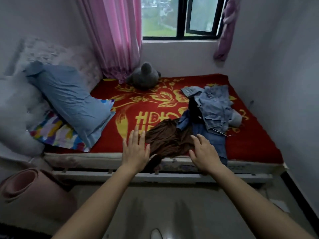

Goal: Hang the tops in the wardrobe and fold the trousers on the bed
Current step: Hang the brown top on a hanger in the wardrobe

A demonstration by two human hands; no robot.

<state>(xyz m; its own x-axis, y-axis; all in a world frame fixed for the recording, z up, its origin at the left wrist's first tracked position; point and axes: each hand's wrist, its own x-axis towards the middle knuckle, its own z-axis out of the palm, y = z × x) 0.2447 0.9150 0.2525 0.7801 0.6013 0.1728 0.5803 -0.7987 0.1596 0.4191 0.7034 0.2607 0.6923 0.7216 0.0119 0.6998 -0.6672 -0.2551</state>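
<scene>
Head view: the left hand [136, 149] and the right hand [205, 152] are both spread flat with straight fingers. They hold nothing, 1 on each side of the brown cloth [169, 137] at the lower middle of the frame. The cloth lies at the front edge of the bed [141, 104], with a bit hanging over. A tug could make it slide to the floor. The blue clothes [214, 107] on the right touch it, so a quick pull may drag them too.

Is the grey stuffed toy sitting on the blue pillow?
No, the grey stuffed toy sits on the red blanket beside the pink curtain, well apart from the blue pillow.
</scene>
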